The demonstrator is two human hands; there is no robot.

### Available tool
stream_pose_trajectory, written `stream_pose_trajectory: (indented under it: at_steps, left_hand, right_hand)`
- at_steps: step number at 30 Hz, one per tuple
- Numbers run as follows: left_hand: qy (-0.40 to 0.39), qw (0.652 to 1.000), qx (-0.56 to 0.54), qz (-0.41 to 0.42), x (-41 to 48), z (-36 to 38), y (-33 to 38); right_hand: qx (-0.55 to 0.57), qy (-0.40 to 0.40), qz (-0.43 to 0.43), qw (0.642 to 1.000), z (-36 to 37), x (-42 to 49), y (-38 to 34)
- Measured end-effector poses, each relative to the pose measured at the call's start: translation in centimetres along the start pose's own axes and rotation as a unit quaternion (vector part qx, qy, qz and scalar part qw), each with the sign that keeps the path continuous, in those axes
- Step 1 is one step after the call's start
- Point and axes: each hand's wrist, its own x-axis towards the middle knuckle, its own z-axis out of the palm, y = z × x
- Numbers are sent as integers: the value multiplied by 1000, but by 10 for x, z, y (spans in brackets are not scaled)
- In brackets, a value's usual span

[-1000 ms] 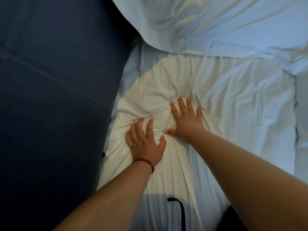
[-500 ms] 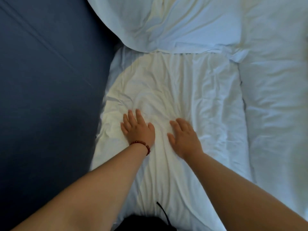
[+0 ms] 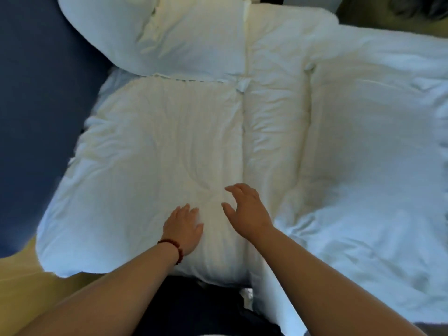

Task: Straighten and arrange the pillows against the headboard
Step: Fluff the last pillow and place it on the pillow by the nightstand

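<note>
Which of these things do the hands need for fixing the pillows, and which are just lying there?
For the job: near pillow, far pillow, blue headboard, left hand flat on the near pillow, right hand.

Just there: white duvet, red bead bracelet, yellowish floor.

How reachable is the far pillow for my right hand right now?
Probably yes: the right hand holds nothing, and only the near pillow lies between it and the far pillow; leaning forward may help.
</note>
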Motion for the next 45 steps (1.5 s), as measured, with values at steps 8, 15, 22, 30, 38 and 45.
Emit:
stream_pose_trajectory:
  at_steps: [8,15,22,30,38,45]
  left_hand:
    - [7,963,-266,36,-30,-17,155]
    - [-102,934,-342,28,-28,-22,234]
    - [-262,848,-458,-58,-16,-11,282]
    - [-108,819,-557,-86,-20,0,322]
    - [17,712,-702,-34,-55,6,374]
    - [13,649,-760,3,-93,-3,396]
  right_hand:
    - [149,146,57,976,-90,-82,71]
    - [162,331,145,918,-119,-124,127]
    - [252,317,252,879,-132,-172,167]
    - [209,291,246,901,-158,-191,235]
    - [254,243,211,912,-193,-215,307]
    - [262,203,297,896,-212,-219,340]
